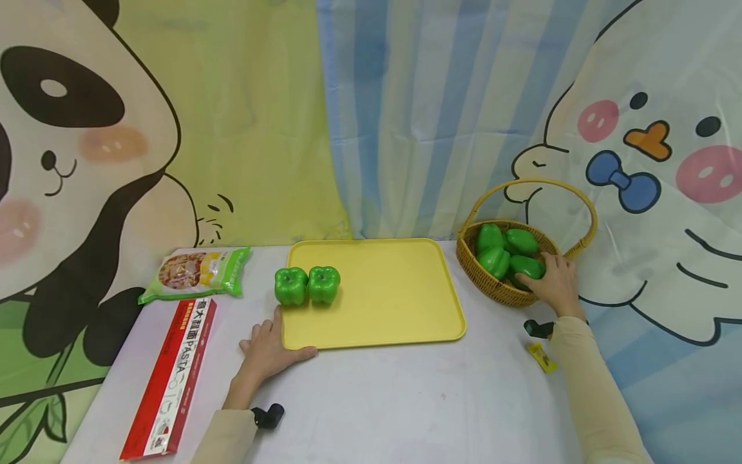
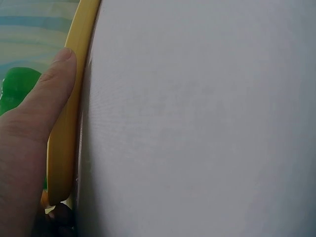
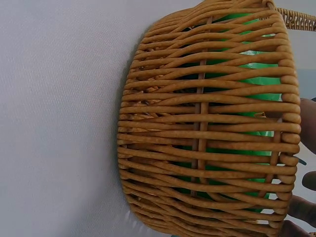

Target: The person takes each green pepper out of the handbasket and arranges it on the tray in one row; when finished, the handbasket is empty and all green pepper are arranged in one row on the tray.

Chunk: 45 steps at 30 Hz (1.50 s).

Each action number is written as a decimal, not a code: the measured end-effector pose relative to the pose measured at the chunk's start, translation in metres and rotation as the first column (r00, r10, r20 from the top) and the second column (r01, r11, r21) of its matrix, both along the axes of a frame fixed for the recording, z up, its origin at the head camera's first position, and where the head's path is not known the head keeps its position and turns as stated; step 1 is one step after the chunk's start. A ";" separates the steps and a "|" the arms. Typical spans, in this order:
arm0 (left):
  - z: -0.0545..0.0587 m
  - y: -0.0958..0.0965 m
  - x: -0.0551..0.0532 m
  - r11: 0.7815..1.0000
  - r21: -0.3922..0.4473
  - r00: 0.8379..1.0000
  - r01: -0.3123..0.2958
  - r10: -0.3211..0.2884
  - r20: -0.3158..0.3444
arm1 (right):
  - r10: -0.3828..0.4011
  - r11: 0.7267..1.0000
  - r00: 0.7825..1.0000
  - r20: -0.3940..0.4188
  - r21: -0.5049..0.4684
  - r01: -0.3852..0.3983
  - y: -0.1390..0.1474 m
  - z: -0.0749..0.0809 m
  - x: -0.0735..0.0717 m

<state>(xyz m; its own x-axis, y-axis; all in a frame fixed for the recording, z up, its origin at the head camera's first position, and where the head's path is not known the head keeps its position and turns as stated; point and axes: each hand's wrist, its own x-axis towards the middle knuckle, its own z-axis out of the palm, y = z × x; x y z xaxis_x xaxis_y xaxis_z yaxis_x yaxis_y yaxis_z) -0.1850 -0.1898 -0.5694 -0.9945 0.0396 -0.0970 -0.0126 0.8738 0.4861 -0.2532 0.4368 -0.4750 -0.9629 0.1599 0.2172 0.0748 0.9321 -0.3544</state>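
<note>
- Head view: a yellow tray (image 1: 388, 293) lies on the white table (image 1: 406, 406), with a green pepper (image 1: 290, 286) at its left edge and a second pepper (image 1: 323, 285) just beside that one.
- The person's left hand (image 1: 268, 351) rests at the tray's near left corner with fingers spread and thumb along the front rim, gripping no pepper.
- The right hand (image 1: 558, 287) reaches over the near right rim of a wicker basket (image 1: 498, 291), its thumb against the nearest basket pepper (image 1: 526, 265); whether the fingers actually pinch it cannot be told.
- Three more peppers (image 1: 493, 261) show beside it in the basket, and the arched handle (image 1: 536, 181) rises above them.
- Left of the tray lie a green-edged food packet (image 1: 194, 274) and, nearer the person, a long red pasta box (image 1: 168, 380).
- A small yellow sachet (image 1: 542, 357) lies near the right sleeve (image 1: 591, 393).
- Behind the table hangs a cartoon-printed curtain (image 1: 400, 116).
- The right hand covers part of the basket's rim and handle base; in the right wrist view the woven wall leaves only green strips visible, and the fingers are cut off at the frame's edge.
- In the left wrist view the hand hides part of a pepper, and the tray shows as a thin yellow edge.
</note>
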 end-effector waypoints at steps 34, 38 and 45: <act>0.003 0.001 -0.001 1.000 -0.004 1.000 -0.014 0.014 0.028 | 0.013 0.999 0.998 0.061 -0.039 -0.011 0.008 -0.009 -0.012; 0.002 0.001 0.000 1.000 -0.001 0.999 -0.010 0.010 0.032 | 0.009 0.999 0.997 0.070 -0.040 -0.006 0.007 -0.009 -0.012; 0.001 0.000 0.000 1.000 -0.011 1.000 -0.005 0.005 0.022 | 0.019 0.999 0.996 0.083 -0.042 -0.016 0.010 -0.012 -0.014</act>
